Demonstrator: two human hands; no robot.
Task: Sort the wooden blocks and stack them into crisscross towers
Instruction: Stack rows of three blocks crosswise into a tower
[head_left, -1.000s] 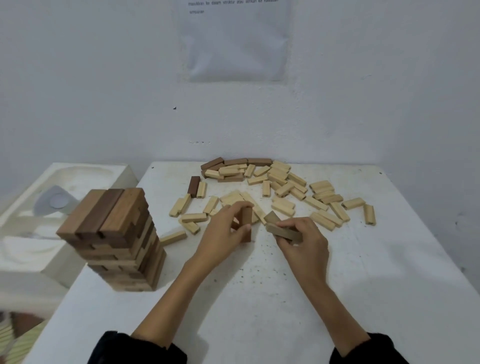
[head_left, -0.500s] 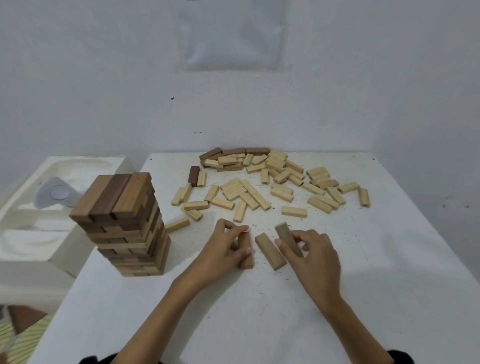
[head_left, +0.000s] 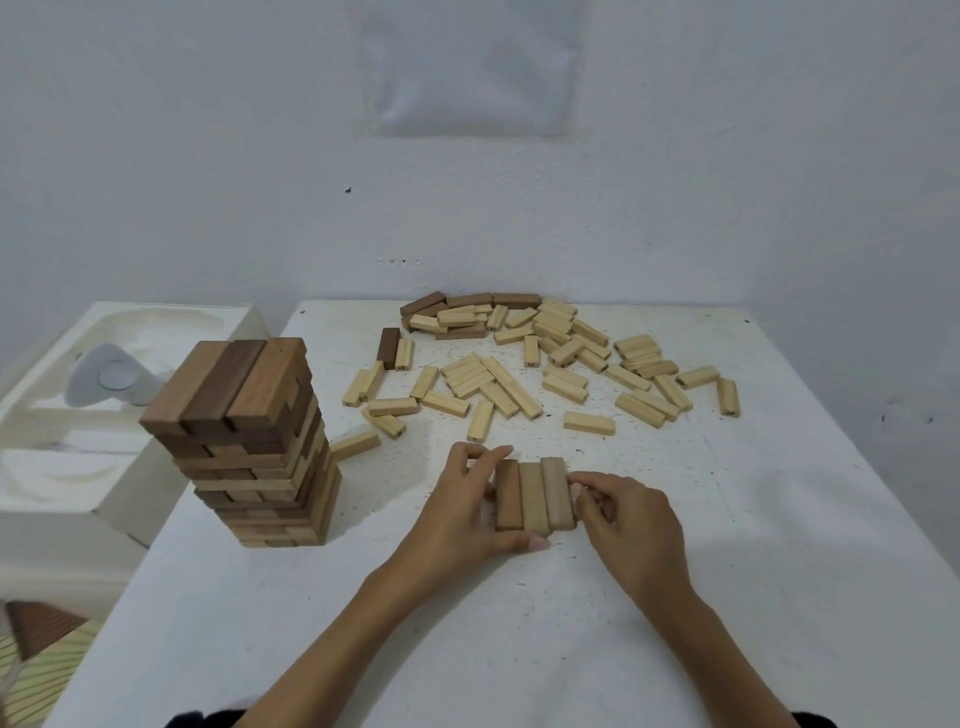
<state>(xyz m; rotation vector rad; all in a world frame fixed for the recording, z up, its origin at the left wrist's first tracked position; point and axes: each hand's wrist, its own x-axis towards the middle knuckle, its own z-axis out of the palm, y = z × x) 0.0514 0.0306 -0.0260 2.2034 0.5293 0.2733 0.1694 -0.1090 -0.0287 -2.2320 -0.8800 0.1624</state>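
**Head view.** Shows a row of three blocks (head_left: 535, 493) flat on the tabletop (head_left: 779, 545), front and centre, sides touching, long axes pointing away from the wearer. Darker block on the left, two paler ones beside it.

Round the row's left flank, the left hand (head_left: 462, 514): fingers (head_left: 488, 453) hooked over the far end, thumb against the near end. Against the right flank, the right hand (head_left: 634, 525): fingers (head_left: 587, 483) bent and close together, tips pressing the outer pale block. Squeezed from both sides, apparently to square the base layer of a new tower.

At the left of the tabletop, well apart from the row, a finished tower (head_left: 249, 441), upright, in crisscross layers of brown and pale wood.

Beyond the row, toward the wall, the loose blocks (head_left: 519, 374), mostly pale, with a few dark ones at the far edge. Closest of these, a single pale block (head_left: 589, 423), beyond the row and slightly right, long axis left to right, so already crosswise to the row and nearer the right hand.

Judged next: a second layer across the first, calling for a forward reach.

Off the tabletop at left, a white moulded tray (head_left: 52, 415).
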